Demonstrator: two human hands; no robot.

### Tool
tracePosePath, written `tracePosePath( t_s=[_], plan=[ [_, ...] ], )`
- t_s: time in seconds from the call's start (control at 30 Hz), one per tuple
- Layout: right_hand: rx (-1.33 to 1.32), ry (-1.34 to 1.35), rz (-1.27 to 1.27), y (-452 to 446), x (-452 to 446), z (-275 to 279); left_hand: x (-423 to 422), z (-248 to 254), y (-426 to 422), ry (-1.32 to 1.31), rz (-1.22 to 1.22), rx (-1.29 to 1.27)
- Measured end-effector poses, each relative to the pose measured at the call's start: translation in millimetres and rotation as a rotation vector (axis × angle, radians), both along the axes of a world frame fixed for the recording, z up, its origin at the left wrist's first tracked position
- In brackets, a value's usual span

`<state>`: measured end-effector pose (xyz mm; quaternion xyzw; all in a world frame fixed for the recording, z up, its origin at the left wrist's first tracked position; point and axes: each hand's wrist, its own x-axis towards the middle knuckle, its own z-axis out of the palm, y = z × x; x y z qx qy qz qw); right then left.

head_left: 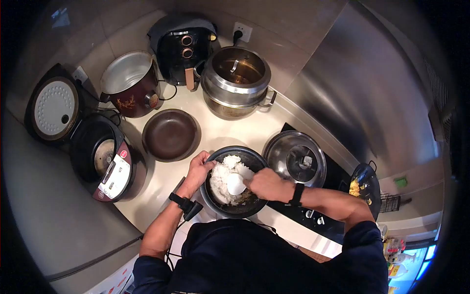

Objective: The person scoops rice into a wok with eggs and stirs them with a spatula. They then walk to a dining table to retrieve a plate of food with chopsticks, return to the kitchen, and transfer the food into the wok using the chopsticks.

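Observation:
A dark inner pot (215,200) with cooked white rice (223,182) in it is at the front of the counter, close to my body. My left hand (198,171) grips the pot's left rim, thumb over the edge. In my right hand (270,185) is a white rice paddle (236,183), its blade down in the rice and its handle mostly hidden by my fingers. Rice fills the left and middle of the pot, while the lower right shows more of the dark bottom. Left of the pot lies a brown round bowl (171,135), which holds nothing.
An open rice cooker (110,161) stands at left. Behind are a dark red electric pot (129,93), a black air fryer (183,54) and a steel steamer pot (236,81). Right, a lidded pan (296,159) sits on the black stove (333,220), near a wok (364,188) with yellow food.

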<state>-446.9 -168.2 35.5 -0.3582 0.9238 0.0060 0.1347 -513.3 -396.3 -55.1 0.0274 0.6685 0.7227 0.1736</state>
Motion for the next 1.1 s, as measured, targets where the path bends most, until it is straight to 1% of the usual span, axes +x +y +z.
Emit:
tracePosePath(
  t_s=[0.1,0.23,0.3,0.33,0.4,0.43,0.5,0.53,0.6,0.67,0.7,0.73,0.8,0.83,0.87,0.93,0.97,1.03,1.07,1.1],
  plan=[
    [0.019,-0.004,0.111,-5,-4,-7,1,-6,0,-0.002,0.018,0.012],
    [0.019,-0.029,0.076,-7,-5,-28,1,-3,2,-0.012,0.030,0.007],
    [0.013,-0.121,-0.039,-22,-1,-39,3,-7,2,-0.013,0.032,0.004],
    [-0.034,-0.187,-0.215,-28,4,-54,2,-14,2,0.006,0.035,0.000],
    [-0.198,-0.309,-0.534,-37,7,-54,0,-13,0,0.032,0.044,-0.005],
    [-0.195,-0.306,-0.527,-32,0,-51,1,-14,0,0.012,0.038,-0.003],
    [-0.301,-0.597,-0.613,-24,-20,-22,4,-7,1,-0.007,0.018,0.009],
    [-0.282,-0.465,-0.523,-13,-23,-34,3,-10,0,-0.015,0.002,-0.006],
    [-0.135,-0.397,-0.440,-3,-30,3,3,-4,0,-0.023,0.000,-0.011],
    [-0.128,-0.465,-0.426,6,-36,21,4,-9,0,-0.018,0.000,0.009],
    [-0.204,-0.554,-0.507,9,-37,27,3,-12,1,-0.007,0.012,0.033],
    [-0.202,-0.556,-0.509,8,-35,24,3,-14,1,-0.009,0.011,0.035],
    [-0.326,-0.605,-0.573,6,-31,8,3,-15,1,-0.010,0.017,0.023],
    [-0.399,-0.549,-0.476,8,-28,-21,2,-14,1,-0.012,0.024,0.024],
    [-0.435,-0.530,-0.506,-6,-19,-32,4,-9,1,-0.007,0.034,0.010],
    [-0.284,-0.489,-0.480,-29,-13,-50,6,-9,1,-0.012,0.040,-0.007],
    [-0.283,-0.491,-0.478,-35,-13,-46,4,-9,1,-0.006,0.038,-0.016],
    [-0.179,-0.207,-0.391,-45,-6,-32,5,-12,1,-0.002,0.027,-0.023],
    [-0.176,-0.198,-0.395,-47,-3,-33,4,-14,0,0.001,0.025,-0.027],
    [-0.093,-0.056,-0.224,-49,2,-35,2,-15,1,0.008,0.027,-0.029]
  ],
)
